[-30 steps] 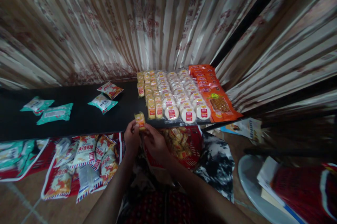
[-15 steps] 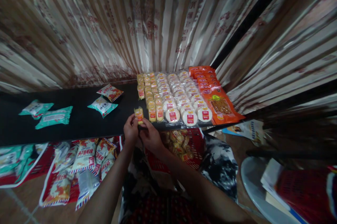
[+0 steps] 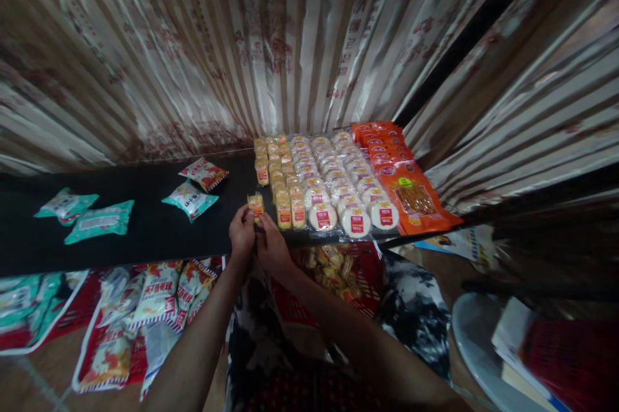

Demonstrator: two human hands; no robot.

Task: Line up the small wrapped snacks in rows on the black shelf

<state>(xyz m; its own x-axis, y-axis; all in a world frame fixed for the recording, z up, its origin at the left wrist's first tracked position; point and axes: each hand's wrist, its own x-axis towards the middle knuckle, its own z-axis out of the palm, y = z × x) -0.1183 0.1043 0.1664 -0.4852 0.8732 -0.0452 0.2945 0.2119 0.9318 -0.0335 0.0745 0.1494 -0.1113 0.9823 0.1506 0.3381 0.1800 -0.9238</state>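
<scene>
Between the fingertips of my left hand [image 3: 242,231] and my right hand [image 3: 271,247] is a small yellow snack packet [image 3: 256,206] with a red and white label. Both hands are closed on it, over the front edge of the black shelf [image 3: 159,241]. Just right of it, yellow snack packets [image 3: 284,209] of the same kind stand in rows, with a shorter row [image 3: 262,170] behind my hands. Farther right come rows of round white wrapped crackers [image 3: 323,215], then overlapping orange bags [image 3: 411,193] of stick-shaped snacks.
Teal packets [image 3: 99,222] and a red-brown packet [image 3: 206,173] lie on the shelf's left part. Below, red baskets hold more yellow packets [image 3: 333,267] and striped snack bags [image 3: 157,289]. A pale round stool [image 3: 476,334] stands at lower right; a patterned curtain [image 3: 271,44] hangs behind.
The view has shifted slightly, so the shelf's goods sit a little farther right. Both hands still hold the yellow packet, now slightly more apart from the row on its right.
</scene>
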